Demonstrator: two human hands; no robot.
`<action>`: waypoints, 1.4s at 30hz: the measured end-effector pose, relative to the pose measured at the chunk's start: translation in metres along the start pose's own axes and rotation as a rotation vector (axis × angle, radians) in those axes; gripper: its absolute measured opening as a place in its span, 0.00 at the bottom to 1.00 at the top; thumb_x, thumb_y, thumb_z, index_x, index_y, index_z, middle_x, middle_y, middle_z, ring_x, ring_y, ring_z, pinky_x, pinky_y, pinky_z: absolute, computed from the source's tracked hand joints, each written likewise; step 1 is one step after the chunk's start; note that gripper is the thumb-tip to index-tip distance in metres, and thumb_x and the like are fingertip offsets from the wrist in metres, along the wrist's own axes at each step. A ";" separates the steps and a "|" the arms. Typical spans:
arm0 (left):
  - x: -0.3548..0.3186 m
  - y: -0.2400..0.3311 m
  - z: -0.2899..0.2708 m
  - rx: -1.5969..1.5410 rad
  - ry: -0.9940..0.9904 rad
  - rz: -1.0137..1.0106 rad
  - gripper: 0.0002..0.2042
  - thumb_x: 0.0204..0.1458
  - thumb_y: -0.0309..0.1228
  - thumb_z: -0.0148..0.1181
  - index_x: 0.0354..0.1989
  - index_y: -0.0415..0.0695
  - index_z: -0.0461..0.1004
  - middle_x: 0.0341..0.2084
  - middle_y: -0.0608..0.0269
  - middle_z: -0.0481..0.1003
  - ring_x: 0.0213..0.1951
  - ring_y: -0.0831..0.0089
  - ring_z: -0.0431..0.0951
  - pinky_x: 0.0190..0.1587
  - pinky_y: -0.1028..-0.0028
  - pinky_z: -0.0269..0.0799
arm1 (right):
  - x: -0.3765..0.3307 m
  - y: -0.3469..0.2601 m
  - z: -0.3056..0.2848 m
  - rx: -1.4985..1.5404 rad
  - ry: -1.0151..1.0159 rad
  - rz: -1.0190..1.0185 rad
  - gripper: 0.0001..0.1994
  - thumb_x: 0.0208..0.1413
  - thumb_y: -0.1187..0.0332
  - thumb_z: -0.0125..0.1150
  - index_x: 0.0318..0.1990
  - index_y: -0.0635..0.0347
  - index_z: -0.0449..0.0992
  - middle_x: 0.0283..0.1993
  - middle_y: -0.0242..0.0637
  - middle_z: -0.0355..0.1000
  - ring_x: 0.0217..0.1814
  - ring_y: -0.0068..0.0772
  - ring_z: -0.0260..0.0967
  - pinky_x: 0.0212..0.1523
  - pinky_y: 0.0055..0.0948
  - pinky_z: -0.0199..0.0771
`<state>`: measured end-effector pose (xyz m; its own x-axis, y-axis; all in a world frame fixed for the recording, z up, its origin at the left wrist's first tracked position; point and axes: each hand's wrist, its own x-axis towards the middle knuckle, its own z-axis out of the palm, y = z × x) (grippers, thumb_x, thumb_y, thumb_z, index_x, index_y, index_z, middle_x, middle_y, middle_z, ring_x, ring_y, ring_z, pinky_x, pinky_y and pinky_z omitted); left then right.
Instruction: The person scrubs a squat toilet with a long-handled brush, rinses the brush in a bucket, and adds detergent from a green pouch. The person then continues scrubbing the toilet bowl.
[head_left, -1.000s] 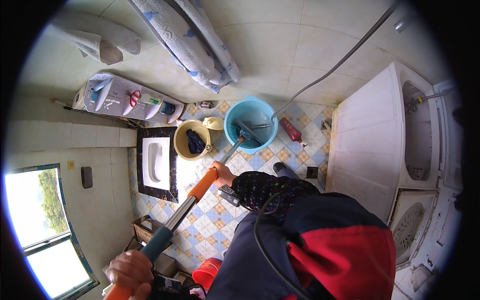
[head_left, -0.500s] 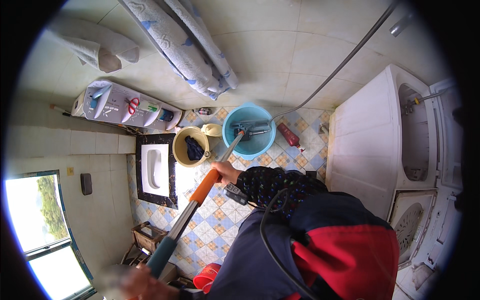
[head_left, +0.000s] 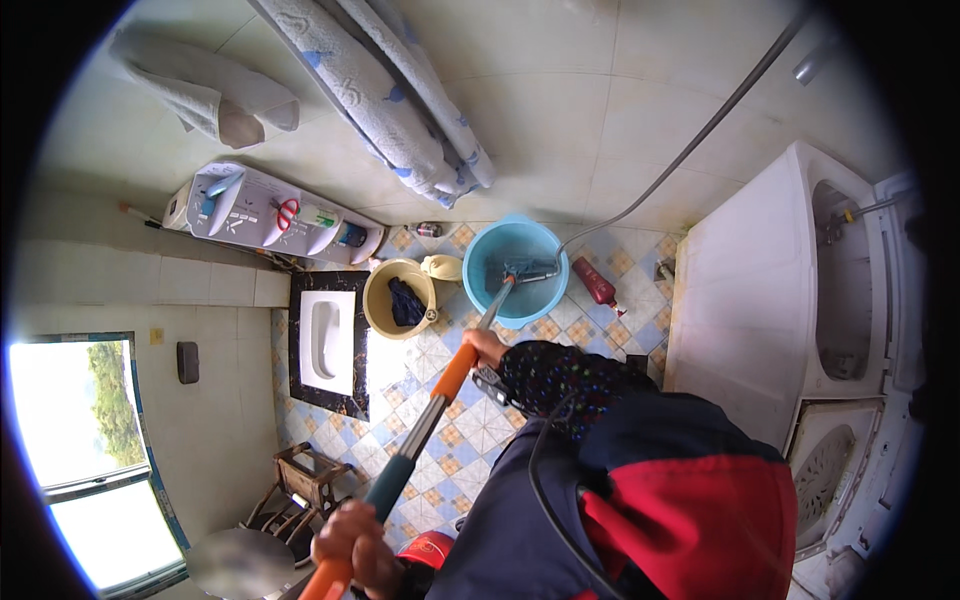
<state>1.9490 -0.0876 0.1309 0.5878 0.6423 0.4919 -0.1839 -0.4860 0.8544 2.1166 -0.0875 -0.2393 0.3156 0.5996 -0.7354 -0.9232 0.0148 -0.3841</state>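
A long-handled mop slants across the middle, with its metal pole [head_left: 424, 430] carrying orange and teal grips. My left hand [head_left: 355, 546], low in the picture, is closed around the handle near its upper end. Farther down the pole my right hand [head_left: 487, 349] grips just beyond the orange sleeve [head_left: 455, 373]. The mop head [head_left: 520, 270] is inside a light blue basin [head_left: 478, 247], seemingly in water, so its shape is partly hidden. A grey hose [head_left: 668, 180] runs down into this basin and ends in a metal piece.
Left of the basin stands a beige bucket [head_left: 374, 318] holding dark cloth; right of it lies a dark red bottle [head_left: 598, 283]. A squat toilet [head_left: 326, 342] is farther left. A wooden stool [head_left: 305, 473] and red bucket [head_left: 428, 546] are nearer. A white washing machine [head_left: 745, 290] stands right.
My left hand has moved right and slightly up with the handle end. The mop head looks narrower and lower in the basin. The whole view has shifted a little.
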 end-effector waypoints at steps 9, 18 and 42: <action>-0.011 -0.009 0.008 -0.080 0.256 -0.077 0.06 0.40 0.24 0.46 0.21 0.45 0.55 0.12 0.63 0.58 0.19 0.73 0.58 0.34 0.70 0.58 | 0.009 0.001 -0.003 0.070 0.080 0.044 0.08 0.37 0.73 0.52 0.13 0.64 0.63 0.12 0.41 0.60 0.09 0.37 0.60 0.08 0.36 0.55; -0.010 -0.002 0.013 -0.025 -0.143 0.057 0.06 0.40 0.25 0.47 0.22 0.46 0.55 0.13 0.67 0.57 0.20 0.75 0.57 0.32 0.71 0.57 | 0.005 -0.015 -0.009 0.123 0.022 0.127 0.07 0.38 0.71 0.54 0.18 0.66 0.66 0.13 0.42 0.62 0.08 0.37 0.60 0.07 0.33 0.56; 0.009 0.031 -0.029 0.074 -0.220 0.020 0.10 0.43 0.35 0.50 0.20 0.46 0.56 0.11 0.68 0.56 0.19 0.71 0.59 0.34 0.69 0.59 | -0.144 -0.023 0.090 0.515 -0.190 -0.001 0.04 0.46 0.73 0.52 0.23 0.60 0.63 0.22 0.33 0.63 0.23 0.28 0.64 0.18 0.28 0.61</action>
<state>1.9259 -0.0794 0.1665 0.7434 0.4916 0.4536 -0.1437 -0.5449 0.8261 2.0725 -0.1026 -0.0743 0.3151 0.7328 -0.6030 -0.9260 0.3766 -0.0262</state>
